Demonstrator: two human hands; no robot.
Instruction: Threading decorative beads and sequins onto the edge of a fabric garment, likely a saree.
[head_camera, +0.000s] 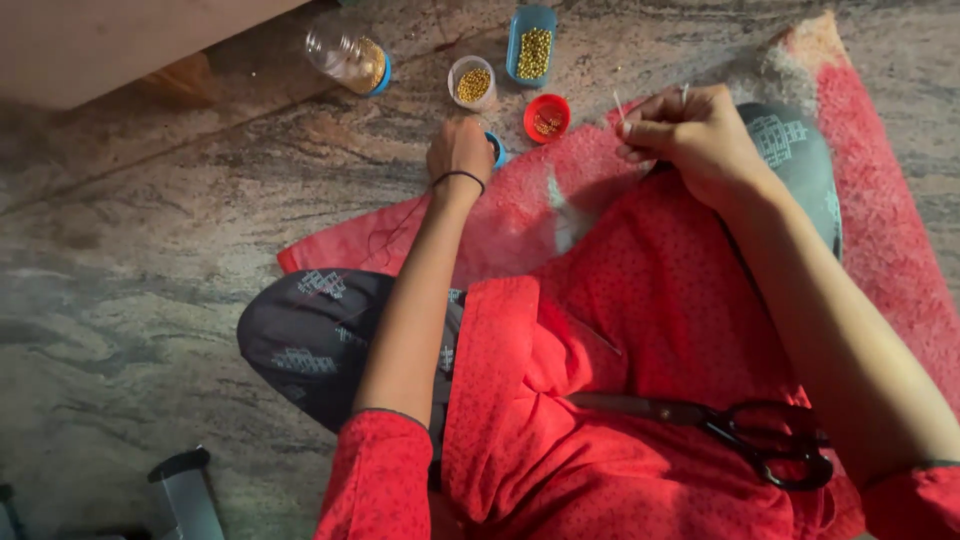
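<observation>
The left hand (460, 148) is stretched forward over the stone floor (150, 260), its fingers curled down over a small blue cap (497, 150), of which only an edge is seen at the right of the knuckles. Whether anything is pinched by those fingers cannot be told, since they are hidden under the back of the hand. A thin black band (460, 177) is worn at that wrist.

The right hand (690, 135) is held above the red fabric (640, 300), its fingers closed together on a thin needle (618, 106), whose pale tip is seen standing up just left of the fingertips. A thread cannot be made out.

Just beyond the left fingers, four containers are set on the floor. A small clear cup of gold beads (473, 83) is placed nearest ahead of them, and a red cap holding a few beads (547, 118) lies just to their right, between the two hands. A blue oblong box of gold beads (532, 45) is seen farther ahead, and a clear jar lying on its side (350, 55) farther ahead to the left.

Black-handled scissors (730, 425) are laid on the red fabric across the lap, well behind the right fingers. A grey patterned garment (310, 345) is seen over the knees, on each side of the fabric.
</observation>
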